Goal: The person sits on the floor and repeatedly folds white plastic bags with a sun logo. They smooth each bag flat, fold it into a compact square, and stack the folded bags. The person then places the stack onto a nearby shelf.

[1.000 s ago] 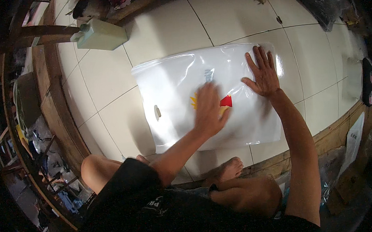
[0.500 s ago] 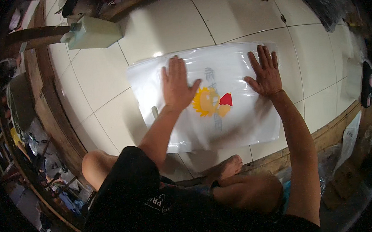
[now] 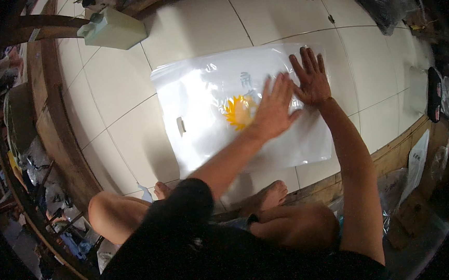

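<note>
A stack of white plastic bags (image 3: 195, 90) lies flat on the tiles before me, printed with a yellow figure and grey lettering. My left hand (image 3: 274, 110) rests palm down over the right half of the print, fingers stretched, covering part of it. Close beside it, my right hand (image 3: 311, 79) lies flat near the far right corner with its fingers spread. The hands nearly meet at the right thumb. A small cut-out handle hole (image 3: 181, 126) shows at the left side of the top bag.
A pale plastic jerrycan (image 3: 115, 29) stands at the far left. Wooden beams (image 3: 62, 130) border the floor on the left, and a low wooden edge (image 3: 391, 146) runs at the right. Dark plastic sheeting (image 3: 376, 4) hangs at the far right. My bare foot (image 3: 274, 195) is near the bags' front edge.
My left hand has slid right across the bags, from the left of the print onto it, close to my right hand. The right hand stays flat near the right corner.
</note>
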Action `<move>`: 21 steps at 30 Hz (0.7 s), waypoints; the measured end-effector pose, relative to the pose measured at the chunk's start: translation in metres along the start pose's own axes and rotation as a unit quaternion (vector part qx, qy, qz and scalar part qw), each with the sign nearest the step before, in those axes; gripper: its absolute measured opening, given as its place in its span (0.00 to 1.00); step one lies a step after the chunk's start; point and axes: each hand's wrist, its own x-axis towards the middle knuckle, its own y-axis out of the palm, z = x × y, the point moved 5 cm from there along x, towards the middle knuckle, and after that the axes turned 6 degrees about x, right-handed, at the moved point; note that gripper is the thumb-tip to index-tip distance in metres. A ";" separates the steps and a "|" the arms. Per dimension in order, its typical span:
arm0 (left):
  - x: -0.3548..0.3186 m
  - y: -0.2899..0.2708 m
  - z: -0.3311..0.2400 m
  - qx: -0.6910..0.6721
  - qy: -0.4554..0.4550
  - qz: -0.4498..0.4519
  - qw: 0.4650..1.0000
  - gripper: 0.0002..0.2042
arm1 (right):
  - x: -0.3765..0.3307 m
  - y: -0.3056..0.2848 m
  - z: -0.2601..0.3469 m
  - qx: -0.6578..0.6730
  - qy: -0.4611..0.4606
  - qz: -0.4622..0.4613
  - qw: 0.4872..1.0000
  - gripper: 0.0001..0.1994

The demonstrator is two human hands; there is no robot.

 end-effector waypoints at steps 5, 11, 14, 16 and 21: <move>-0.043 0.010 0.025 0.035 -0.048 0.022 0.998 0.41 | -0.009 -0.002 0.003 -0.011 0.027 0.018 0.999 0.43; -0.140 -0.040 0.107 0.154 -0.167 0.093 0.969 0.42 | -0.007 -0.008 0.006 -0.015 0.043 0.036 0.998 0.43; -0.150 -0.042 0.110 0.140 -0.158 0.090 0.973 0.40 | -0.007 -0.007 0.003 -0.014 0.037 0.035 0.999 0.42; -0.150 -0.046 0.111 0.121 -0.158 0.090 0.976 0.39 | -0.005 -0.008 0.002 -0.022 0.039 0.045 0.998 0.42; -0.168 -0.074 0.075 0.009 -0.211 0.019 0.977 0.26 | 0.007 -0.013 -0.005 0.008 -0.033 -0.032 0.999 0.39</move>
